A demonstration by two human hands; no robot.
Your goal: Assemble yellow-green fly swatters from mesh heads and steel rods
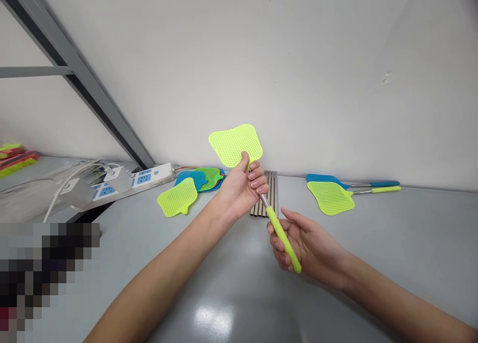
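Note:
Between my two hands a yellow-green fly swatter [284, 238] is held at a slant above the table. My left hand [248, 186] is closed round its metal rod just below the perforated head. The fingers of my right hand [298, 241] curl round the yellow-green grip from below, with the thumb raised off it. Behind the swatter lies a row of metal tubes [274, 193], partly covered by my left hand. Left of them are loose swatter heads: a yellow-green head [178, 197] in front, a blue head [191, 177] and a green head [209, 177] behind.
At the right lie a blue fly swatter [324, 178] and another yellow-green fly swatter [332, 197], overlapping. A white power strip [157, 172] with plugs and cables stands at the left, by a grey metal post [100, 99]. A pale wall [317, 84] rises behind the grey table [421, 243].

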